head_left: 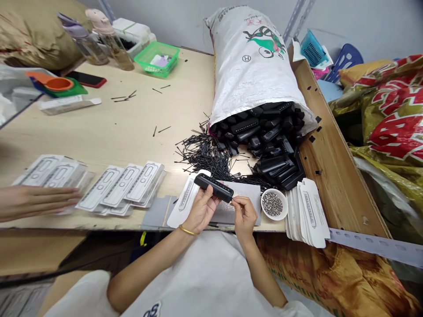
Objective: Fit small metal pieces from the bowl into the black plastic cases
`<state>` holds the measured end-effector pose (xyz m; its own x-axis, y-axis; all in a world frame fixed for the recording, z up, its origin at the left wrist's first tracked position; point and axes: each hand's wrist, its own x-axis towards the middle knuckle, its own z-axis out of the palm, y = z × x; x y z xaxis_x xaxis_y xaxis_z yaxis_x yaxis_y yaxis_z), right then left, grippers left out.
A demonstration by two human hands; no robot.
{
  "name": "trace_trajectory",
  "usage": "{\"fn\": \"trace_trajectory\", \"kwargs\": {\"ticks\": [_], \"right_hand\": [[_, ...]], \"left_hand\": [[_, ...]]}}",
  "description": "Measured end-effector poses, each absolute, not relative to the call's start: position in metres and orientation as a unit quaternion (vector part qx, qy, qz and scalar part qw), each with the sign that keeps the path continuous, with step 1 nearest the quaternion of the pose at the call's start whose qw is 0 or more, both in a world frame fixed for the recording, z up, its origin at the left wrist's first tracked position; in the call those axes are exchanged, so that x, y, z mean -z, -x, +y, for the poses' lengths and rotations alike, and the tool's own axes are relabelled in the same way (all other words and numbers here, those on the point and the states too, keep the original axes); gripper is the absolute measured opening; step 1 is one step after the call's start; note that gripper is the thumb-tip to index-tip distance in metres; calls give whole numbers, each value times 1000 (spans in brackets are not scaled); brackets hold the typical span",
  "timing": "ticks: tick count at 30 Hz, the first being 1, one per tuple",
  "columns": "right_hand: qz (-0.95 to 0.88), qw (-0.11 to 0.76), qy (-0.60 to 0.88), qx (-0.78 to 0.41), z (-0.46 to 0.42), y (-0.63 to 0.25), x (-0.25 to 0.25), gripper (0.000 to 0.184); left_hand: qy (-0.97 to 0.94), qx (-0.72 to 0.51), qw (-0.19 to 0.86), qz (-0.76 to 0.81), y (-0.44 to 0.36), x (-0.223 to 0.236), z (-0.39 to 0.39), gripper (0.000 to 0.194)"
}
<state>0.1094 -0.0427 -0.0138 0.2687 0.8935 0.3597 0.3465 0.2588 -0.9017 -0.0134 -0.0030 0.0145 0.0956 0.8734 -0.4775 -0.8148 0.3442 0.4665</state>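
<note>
My left hand (202,210) is wrapped round a long black plastic casing (214,187), held tilted above the table edge. At the casing's near right end, my right hand (243,215) pinches with thumb and fingertips; whatever is between them is too small to make out. Beneath my hands lie a grey sheet (253,198) and a white printed card (181,204). A white bowl (277,215) of small metal pieces stands right of my right hand. Behind the casing spreads a heap of thin black sticks (211,156).
A white sack (254,66) spills black casings (274,163) onto the table. Printed cards (307,211) are stacked at right, against a wooden board (343,176). Boxed packs (114,187) line the left front, with another person's hand (42,200) on some. A green basket (157,59) stands behind.
</note>
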Motion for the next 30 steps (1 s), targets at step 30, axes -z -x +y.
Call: {"fn": "trace_trajectory", "kwargs": {"ticks": [30], "right_hand": [[-546,514,591,-298,-43,-115,23,11]], "left_hand": [[-73,-553,739,376,14,-14,3,39]]}}
